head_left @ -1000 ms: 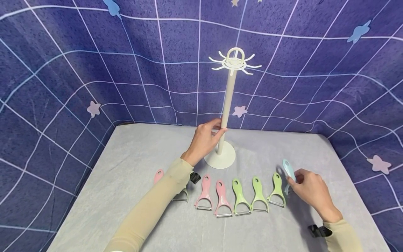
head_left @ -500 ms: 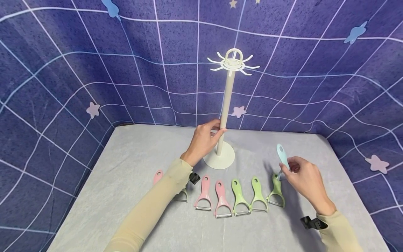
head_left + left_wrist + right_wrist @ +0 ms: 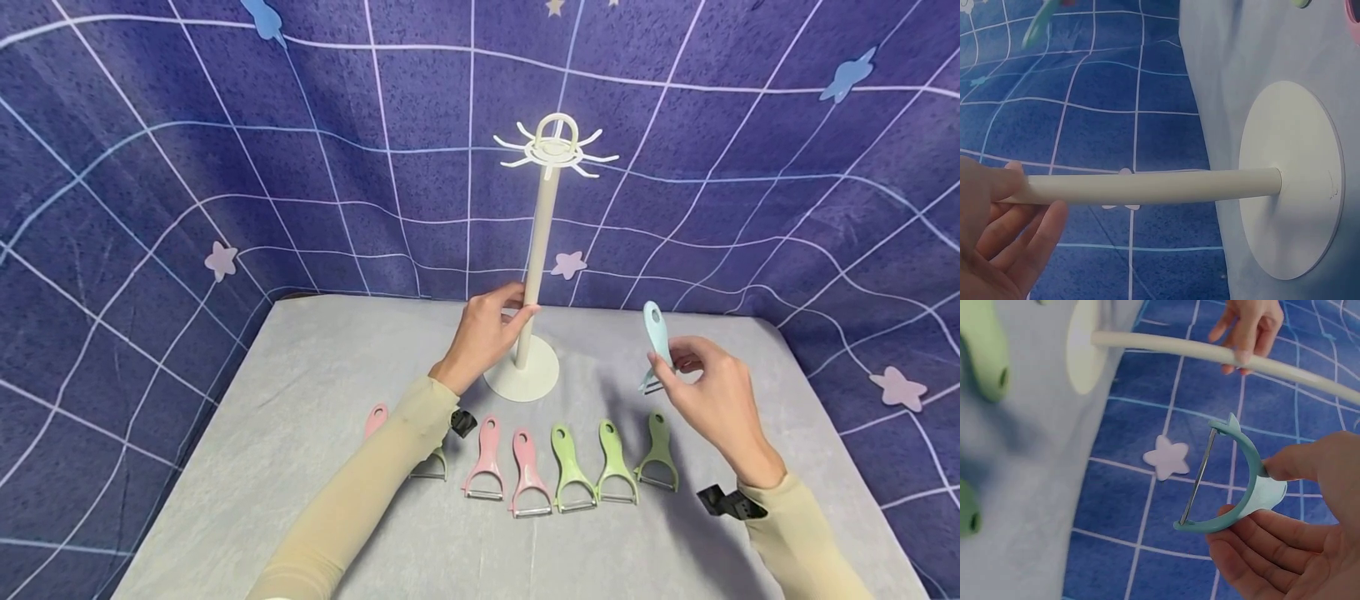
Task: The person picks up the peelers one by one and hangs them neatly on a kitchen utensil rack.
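My left hand [image 3: 487, 333] grips the pole of a cream hook stand [image 3: 542, 242] about a third of the way up, thumb in front; the left wrist view shows the fingers round the pole [image 3: 1147, 189]. The stand has a round base [image 3: 522, 379] and a ring of hooks [image 3: 556, 152] on top, all bare. In my right hand [image 3: 716, 387] is a light blue peeler [image 3: 657, 333], pinched between thumb and fingers and raised above the table, its holed handle end up. The right wrist view shows its curved head and metal blade [image 3: 1199, 478] pointing away from the palm.
Pink peelers [image 3: 488, 454] and green peelers [image 3: 573, 467] lie in a row along the grey-clothed table [image 3: 480, 558]. My left sleeve [image 3: 367, 492] partly covers the row's left end. A purple grid-patterned curtain [image 3: 360, 200] stands behind and at both sides.
My right hand has lifted the light blue peeler from beside the rightmost green one and carried it up and leftward, toward the stand. The left hand stays on the pole.
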### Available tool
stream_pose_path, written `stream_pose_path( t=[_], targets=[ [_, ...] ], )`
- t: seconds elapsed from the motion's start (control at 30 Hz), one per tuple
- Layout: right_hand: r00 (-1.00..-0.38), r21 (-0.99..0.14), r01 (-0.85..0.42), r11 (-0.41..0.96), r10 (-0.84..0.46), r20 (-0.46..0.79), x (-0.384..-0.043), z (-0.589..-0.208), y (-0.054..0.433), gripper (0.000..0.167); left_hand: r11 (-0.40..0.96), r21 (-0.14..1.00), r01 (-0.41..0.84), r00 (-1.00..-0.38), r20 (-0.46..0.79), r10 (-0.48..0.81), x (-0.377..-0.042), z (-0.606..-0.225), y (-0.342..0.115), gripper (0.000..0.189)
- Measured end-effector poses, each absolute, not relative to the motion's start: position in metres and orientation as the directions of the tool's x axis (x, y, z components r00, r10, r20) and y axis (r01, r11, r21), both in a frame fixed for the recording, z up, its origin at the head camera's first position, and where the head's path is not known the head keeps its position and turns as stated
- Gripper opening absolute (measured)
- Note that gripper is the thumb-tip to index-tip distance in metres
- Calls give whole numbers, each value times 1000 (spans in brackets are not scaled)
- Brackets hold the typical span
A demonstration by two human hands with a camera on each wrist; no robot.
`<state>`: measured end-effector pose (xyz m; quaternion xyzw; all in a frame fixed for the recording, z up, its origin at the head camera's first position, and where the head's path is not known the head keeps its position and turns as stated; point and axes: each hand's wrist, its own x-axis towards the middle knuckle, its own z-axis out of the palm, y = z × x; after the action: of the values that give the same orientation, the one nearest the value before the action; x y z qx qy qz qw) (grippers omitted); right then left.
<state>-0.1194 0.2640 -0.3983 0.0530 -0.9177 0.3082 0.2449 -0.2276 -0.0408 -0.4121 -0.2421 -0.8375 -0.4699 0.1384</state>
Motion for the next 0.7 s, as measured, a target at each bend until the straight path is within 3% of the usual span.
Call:
stream_pose_path(
  t=[0.33,0.7],
  targets=[
    [-839,-552,-317,771,43,542,-125,-377,248,14,443,716,539,-842,462,278,-228,-412,-41,24],
    [-744,-528,-462,712,12,668,-133,-348,227,14,438,725,532,-847,455,275,-228,-413,-40,24]
  ],
)
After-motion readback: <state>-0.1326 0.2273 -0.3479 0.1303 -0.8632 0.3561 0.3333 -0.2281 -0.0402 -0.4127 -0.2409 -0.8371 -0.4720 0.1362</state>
